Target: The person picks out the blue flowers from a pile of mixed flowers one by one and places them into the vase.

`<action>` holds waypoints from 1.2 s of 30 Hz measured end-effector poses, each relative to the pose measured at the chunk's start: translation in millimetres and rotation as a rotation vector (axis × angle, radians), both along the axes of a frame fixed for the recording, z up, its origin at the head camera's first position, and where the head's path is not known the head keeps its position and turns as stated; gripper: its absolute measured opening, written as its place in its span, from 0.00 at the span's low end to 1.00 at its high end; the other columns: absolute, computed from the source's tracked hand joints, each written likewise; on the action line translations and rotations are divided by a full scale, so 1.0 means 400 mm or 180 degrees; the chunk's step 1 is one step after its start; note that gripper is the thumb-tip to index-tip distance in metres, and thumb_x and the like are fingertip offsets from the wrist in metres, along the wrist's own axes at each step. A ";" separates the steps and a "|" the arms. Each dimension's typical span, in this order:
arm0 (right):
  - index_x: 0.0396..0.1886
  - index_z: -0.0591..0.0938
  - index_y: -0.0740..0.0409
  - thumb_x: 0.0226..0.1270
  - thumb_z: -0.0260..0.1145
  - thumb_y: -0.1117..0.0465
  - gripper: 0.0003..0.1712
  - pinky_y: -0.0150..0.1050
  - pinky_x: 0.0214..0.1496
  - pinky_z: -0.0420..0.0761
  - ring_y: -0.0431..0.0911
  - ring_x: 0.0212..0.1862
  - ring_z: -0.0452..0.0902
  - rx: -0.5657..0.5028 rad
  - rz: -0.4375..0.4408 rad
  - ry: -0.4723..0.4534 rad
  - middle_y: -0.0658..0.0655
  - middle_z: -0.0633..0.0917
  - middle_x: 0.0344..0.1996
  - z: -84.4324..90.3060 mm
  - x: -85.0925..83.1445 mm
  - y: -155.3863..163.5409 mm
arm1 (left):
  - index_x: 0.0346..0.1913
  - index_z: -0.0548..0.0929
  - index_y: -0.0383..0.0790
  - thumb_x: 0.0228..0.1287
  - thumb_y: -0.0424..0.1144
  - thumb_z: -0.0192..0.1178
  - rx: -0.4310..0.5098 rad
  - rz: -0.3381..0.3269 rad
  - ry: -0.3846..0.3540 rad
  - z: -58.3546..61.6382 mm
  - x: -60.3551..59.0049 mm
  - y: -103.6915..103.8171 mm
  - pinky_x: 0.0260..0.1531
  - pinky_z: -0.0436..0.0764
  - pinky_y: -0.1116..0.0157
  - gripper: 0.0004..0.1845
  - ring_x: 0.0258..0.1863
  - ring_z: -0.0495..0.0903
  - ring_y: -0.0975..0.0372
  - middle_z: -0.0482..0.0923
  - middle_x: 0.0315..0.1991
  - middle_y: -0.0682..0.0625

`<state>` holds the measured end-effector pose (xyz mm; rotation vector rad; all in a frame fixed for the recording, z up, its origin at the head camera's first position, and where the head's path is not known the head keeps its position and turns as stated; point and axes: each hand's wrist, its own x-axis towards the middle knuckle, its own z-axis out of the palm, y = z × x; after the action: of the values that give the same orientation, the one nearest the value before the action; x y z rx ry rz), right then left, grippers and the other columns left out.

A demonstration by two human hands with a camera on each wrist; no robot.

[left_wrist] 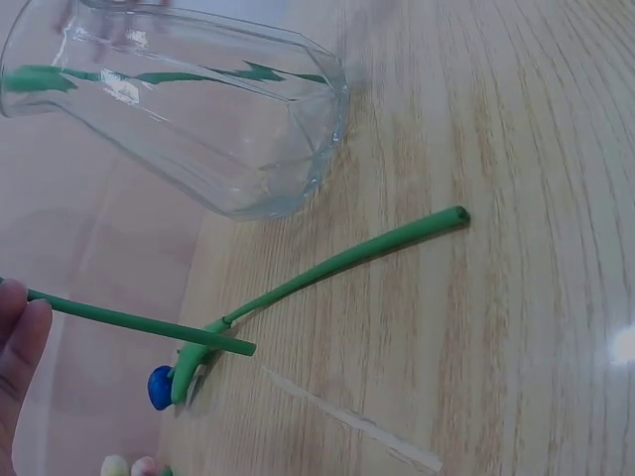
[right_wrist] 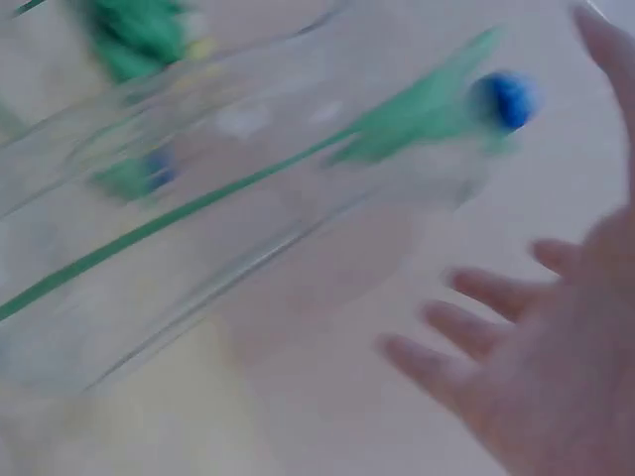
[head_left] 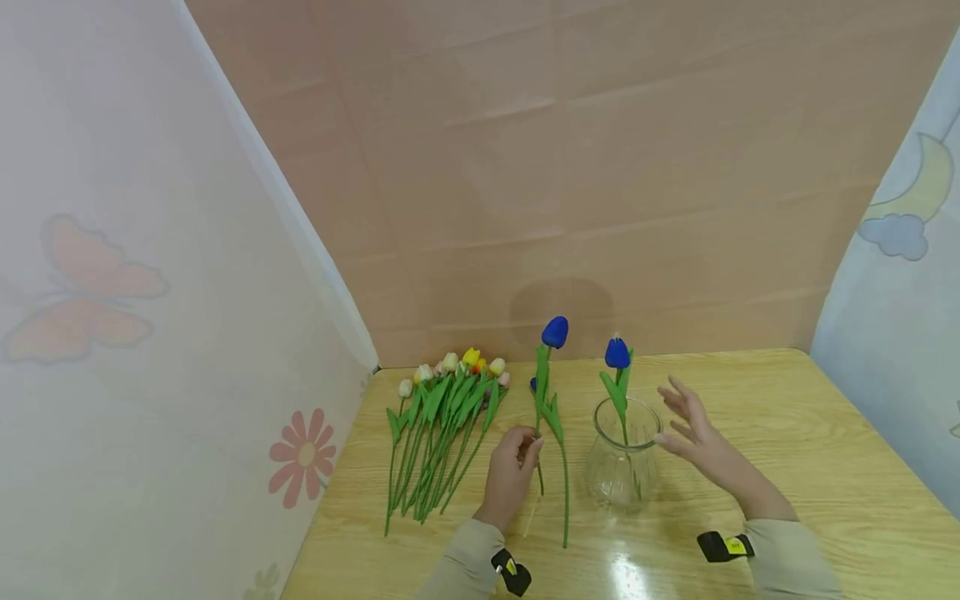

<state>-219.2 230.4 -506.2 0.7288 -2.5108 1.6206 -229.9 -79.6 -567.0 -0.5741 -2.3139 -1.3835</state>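
My left hand [head_left: 513,473] pinches a blue tulip [head_left: 555,332] by its green stem, holding it upright above the table; the stem's lower end hangs free in the left wrist view. A second blue tulip lies on the table behind it, its stem [left_wrist: 387,241] pointing toward me. To the right stands a clear glass vase [head_left: 600,475], with another blue tulip [head_left: 617,353] inside leaning on its rim. My right hand [head_left: 697,437] is beside the vase's rim, fingers spread and holding nothing. Whether its thumb touches the glass I cannot tell.
A bunch of tulips [head_left: 438,425], white, yellow, orange and pink, lies on the wooden table [head_left: 825,467] to the left. A thin pale strip [left_wrist: 352,418] is on the tabletop below my left hand. A brown backdrop [head_left: 675,208] rises behind the table, with pale printed walls at both sides.
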 end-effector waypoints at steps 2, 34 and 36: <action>0.78 0.33 0.44 0.69 0.57 0.71 0.53 0.39 0.73 0.59 0.56 0.76 0.41 -0.0152 -0.0156 0.0378 0.63 0.45 0.76 0.060 0.014 -0.013 | 0.45 0.78 0.47 0.72 0.38 0.55 -0.0010 -0.0020 0.0075 0.002 0.002 0.003 0.26 0.78 0.73 0.04 0.27 0.74 0.73 0.76 0.34 0.54; 0.41 0.78 0.59 0.69 0.64 0.60 0.08 0.46 0.42 0.83 0.51 0.41 0.83 0.0462 -0.0959 -0.0043 0.56 0.86 0.36 0.182 0.058 -0.335 | 0.48 0.78 0.41 0.76 0.36 0.47 -0.0256 -0.0274 0.0443 0.015 0.008 0.022 0.27 0.76 0.76 0.09 0.29 0.76 0.71 0.78 0.35 0.50; 0.42 0.78 0.59 0.69 0.64 0.60 0.08 0.47 0.43 0.83 0.51 0.41 0.84 0.0358 -0.0994 0.0084 0.56 0.85 0.36 0.197 0.068 -0.317 | 0.48 0.78 0.42 0.78 0.38 0.44 -0.0221 -0.0212 0.0293 0.013 0.005 0.013 0.25 0.76 0.75 0.11 0.27 0.75 0.72 0.78 0.35 0.49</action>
<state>-191.9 103.7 -427.4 0.3393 -2.5555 1.3667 -227.9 -74.2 -561.7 -0.7264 -2.2957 -1.2821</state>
